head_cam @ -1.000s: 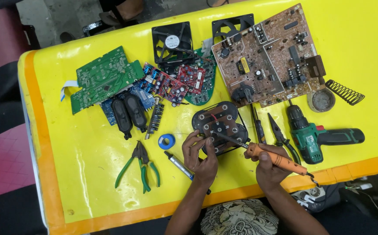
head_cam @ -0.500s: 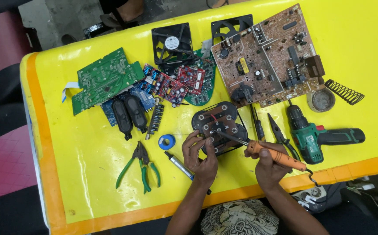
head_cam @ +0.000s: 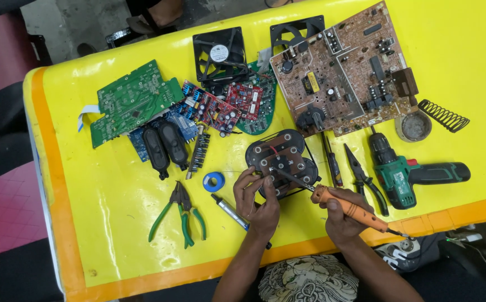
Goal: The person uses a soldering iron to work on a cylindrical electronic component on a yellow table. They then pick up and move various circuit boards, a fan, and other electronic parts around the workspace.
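My right hand (head_cam: 341, 219) grips an orange-handled soldering iron (head_cam: 348, 207), its metal tip reaching up-left onto a dark round battery pack with brown terminal strips (head_cam: 281, 158). My left hand (head_cam: 257, 199) rests at the pack's lower left edge, fingers pinched near the iron's tip, apparently on a thin wire; whether it holds anything is too small to see. A pen-like tool (head_cam: 229, 210) lies just left of my left wrist on the yellow table (head_cam: 114, 235).
Green-handled pliers (head_cam: 180, 213), a blue tape roll (head_cam: 214, 181), black speakers (head_cam: 164, 146), green (head_cam: 131, 100), red and large brown circuit boards (head_cam: 343, 70), two fans (head_cam: 217, 53), a screwdriver (head_cam: 331, 159), black pliers (head_cam: 366, 179), a green drill (head_cam: 408, 170), a spring stand (head_cam: 443, 116).
Both hands and the soldering iron stay at the battery pack, with only slight shifts of the iron's tip. Nothing else on the table has moved.
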